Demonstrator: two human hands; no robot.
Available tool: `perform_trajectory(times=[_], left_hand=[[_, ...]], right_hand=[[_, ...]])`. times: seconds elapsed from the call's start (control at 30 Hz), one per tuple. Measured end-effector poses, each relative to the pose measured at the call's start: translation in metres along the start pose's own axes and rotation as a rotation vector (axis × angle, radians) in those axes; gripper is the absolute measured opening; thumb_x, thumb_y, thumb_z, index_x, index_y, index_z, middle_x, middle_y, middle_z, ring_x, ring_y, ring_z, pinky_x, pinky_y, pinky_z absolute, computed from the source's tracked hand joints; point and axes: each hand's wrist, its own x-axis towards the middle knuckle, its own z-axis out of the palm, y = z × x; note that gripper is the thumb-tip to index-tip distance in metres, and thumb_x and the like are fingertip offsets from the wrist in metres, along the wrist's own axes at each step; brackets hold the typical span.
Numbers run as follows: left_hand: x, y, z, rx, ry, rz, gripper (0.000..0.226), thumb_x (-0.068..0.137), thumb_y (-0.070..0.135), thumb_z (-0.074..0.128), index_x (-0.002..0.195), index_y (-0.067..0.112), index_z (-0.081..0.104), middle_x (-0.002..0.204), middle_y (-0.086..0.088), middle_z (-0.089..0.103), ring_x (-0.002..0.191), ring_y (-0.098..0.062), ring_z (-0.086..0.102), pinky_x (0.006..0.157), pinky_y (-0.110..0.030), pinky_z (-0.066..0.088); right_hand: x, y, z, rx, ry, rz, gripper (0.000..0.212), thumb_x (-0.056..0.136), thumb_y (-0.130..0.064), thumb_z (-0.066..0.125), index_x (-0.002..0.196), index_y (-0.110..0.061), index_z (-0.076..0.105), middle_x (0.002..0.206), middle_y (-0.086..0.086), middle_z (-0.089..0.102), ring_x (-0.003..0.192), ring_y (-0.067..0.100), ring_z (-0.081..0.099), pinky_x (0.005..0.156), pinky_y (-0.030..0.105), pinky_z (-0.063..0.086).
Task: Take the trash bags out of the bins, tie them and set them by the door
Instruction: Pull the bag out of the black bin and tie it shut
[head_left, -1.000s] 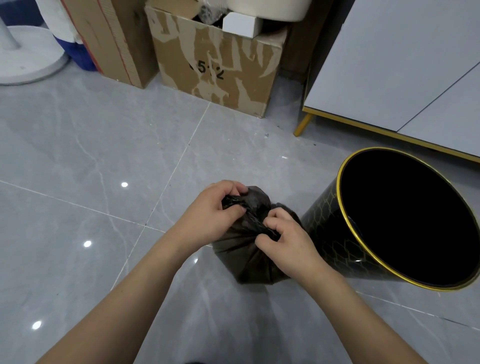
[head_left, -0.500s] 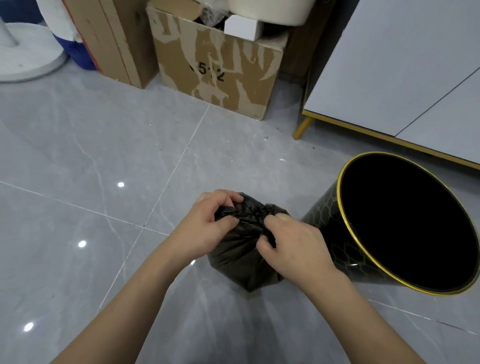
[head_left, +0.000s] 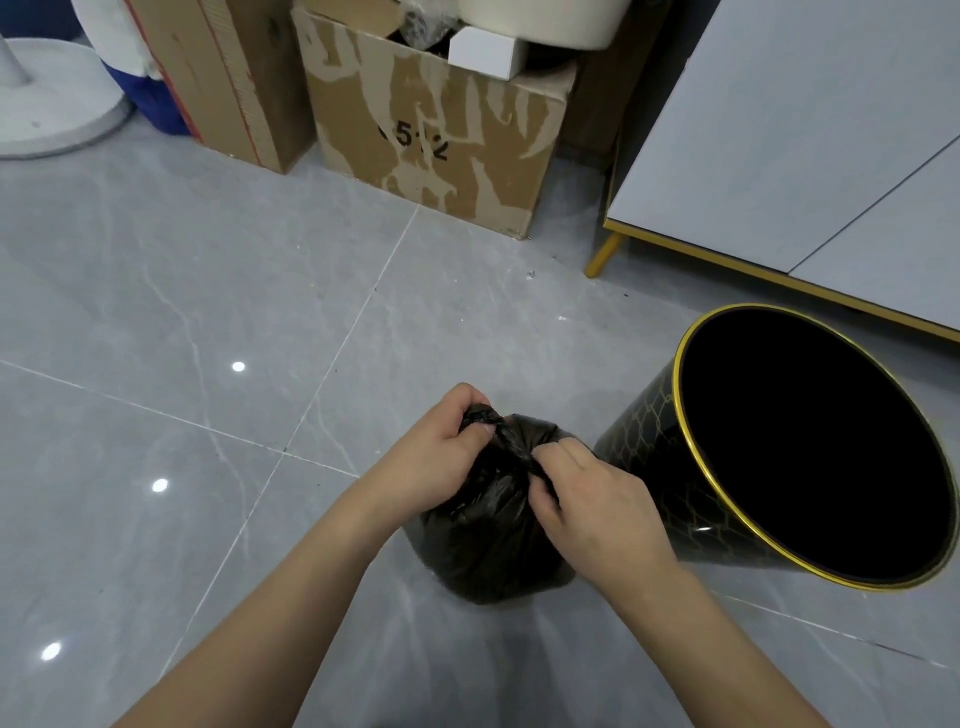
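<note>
Fingers (head_left: 480, 434) of left hand (head_left: 441, 457) and right hand (head_left: 592, 499) pinching gathered neck of soft black plastic trash bag (head_left: 488, 540), sitting on floor at 9 o'clock of black gold-rimmed bin (head_left: 654, 467); seeming light, crumply, slippery; gripping best at twisted neck.

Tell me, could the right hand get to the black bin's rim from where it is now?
Probably yes. The right hand is just beside the bin, with nothing between them, but it is pinching the trash bag top and would have to let go first.

Both hands pinch black trash bag (head_left: 488, 525) beside bin (head_left: 654, 488).
</note>
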Motion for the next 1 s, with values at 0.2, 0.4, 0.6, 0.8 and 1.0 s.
perform_trajectory(times=[0.2, 0.4, 0.6, 0.8, 1.0], left_hand=[[0.006, -0.005, 0.013, 0.077, 0.034, -0.098, 0.01, 0.097, 0.021, 0.045, 0.091, 0.028, 0.049, 0.067, 0.007, 0.069, 0.066, -0.014, 0.059, 0.073, -0.037, 0.049], [0.003, 0.007, 0.01, -0.044, -0.004, -0.174, 0.011, 0.085, 0.017, 0.054, 0.095, 0.022, 0.054, 0.065, 0.002, 0.064, 0.06, -0.016, 0.055, 0.065, -0.034, 0.044], [-0.012, -0.002, 0.003, 0.257, -0.142, 0.031, 0.05, 0.071, 0.013, 0.057, 0.108, 0.045, 0.045, 0.081, 0.014, 0.059, 0.082, -0.006, 0.049, 0.091, -0.034, 0.033], [-0.009, -0.018, 0.011, 0.621, 0.13, 0.273, 0.035, 0.079, 0.023, 0.042, 0.098, 0.042, 0.065, 0.091, 0.021, 0.052, 0.096, -0.005, 0.033, 0.096, -0.029, 0.015], [-0.008, -0.014, 0.019, 0.511, 0.215, 0.228, 0.018, 0.076, 0.024, 0.042, 0.075, 0.038, 0.054, 0.108, 0.02, 0.039, 0.107, -0.006, 0.028, 0.093, -0.024, 0.015]], right_hand=[[-0.007, 0.001, 0.005, 0.044, 0.027, 0.059, 0.023, 0.087, -0.034, 0.044, 0.091, -0.017, 0.06, 0.083, -0.003, 0.055, 0.046, 0.016, 0.054, 0.034, 0.029, 0.042], [-0.006, 0.0, 0.005, 0.091, -0.005, 0.036, 0.024, 0.09, -0.031, 0.047, 0.111, -0.027, 0.057, 0.09, -0.007, 0.056, 0.052, 0.021, 0.058, 0.038, 0.034, 0.048], [0.001, 0.003, 0.0, 0.438, -0.177, 0.293, 0.012, 0.088, -0.031, 0.057, 0.095, -0.027, 0.066, 0.089, -0.008, 0.051, 0.07, 0.008, 0.057, 0.063, 0.026, 0.047], [0.015, -0.002, -0.006, 1.252, -0.524, 0.793, 0.017, 0.087, -0.009, 0.056, 0.08, -0.017, 0.069, 0.074, 0.011, 0.048, 0.066, 0.022, 0.043, 0.053, 0.026, 0.027], [0.018, 0.001, -0.009, 1.185, -0.445, 0.776, 0.018, 0.086, -0.003, 0.056, 0.075, -0.01, 0.068, 0.065, 0.003, 0.055, 0.062, 0.012, 0.049, 0.054, 0.023, 0.036]])
